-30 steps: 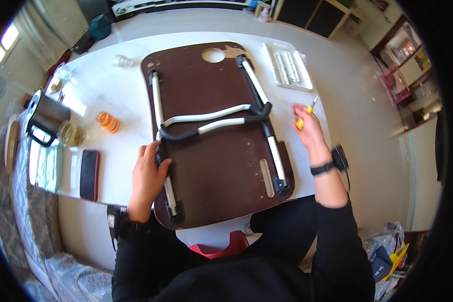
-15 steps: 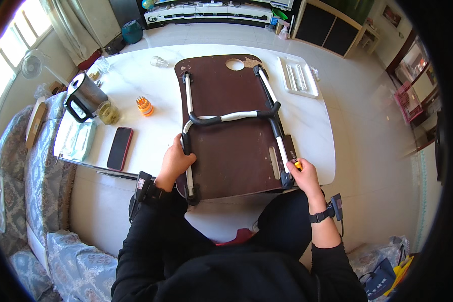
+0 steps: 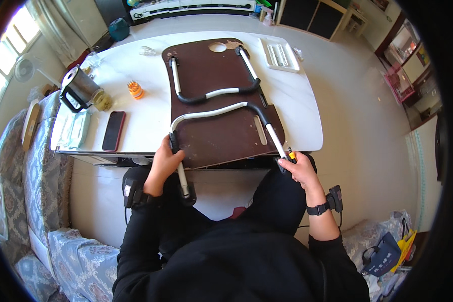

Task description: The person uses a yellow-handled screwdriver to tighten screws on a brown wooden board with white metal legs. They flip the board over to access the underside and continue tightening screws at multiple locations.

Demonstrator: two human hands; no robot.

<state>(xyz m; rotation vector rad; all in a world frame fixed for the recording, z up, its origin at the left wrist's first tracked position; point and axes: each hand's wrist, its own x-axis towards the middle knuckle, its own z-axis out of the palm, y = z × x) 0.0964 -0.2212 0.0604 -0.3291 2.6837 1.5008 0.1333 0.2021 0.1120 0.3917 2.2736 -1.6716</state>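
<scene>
The L hand [image 3: 166, 161] is clamped around the black sleeve on the L side of the near leg frame [image 3: 209, 114], thumb toward the inside. The R hand [image 3: 301, 170] is closed on a yellow-handled tool [image 3: 292, 156], w/ fingertips also at the R end of the same frame.

This frame, white tube w/ black parts, lies across the near half of the brown board [image 3: 221, 136]; both its ends go out past the table's near edge, & the L one is above the person's lap. The board is on the white table [image 3: 299, 110], approx. in the middle, and its near L corner passes the near edge. The far leg frame [image 3: 222, 92] is on the board's far half, its bar apart from the near frame.

Close to the table's far R corner is a white tray [image 3: 282, 68] w/ long pieces inside. Along the L edge are a kettle [image 3: 80, 85] and, just beside it, a glass cup [image 3: 101, 100]. A dark phone [image 3: 114, 131] lies by the near edge, L part; an orange container [image 3: 136, 90] stands btw. phone & board.
</scene>
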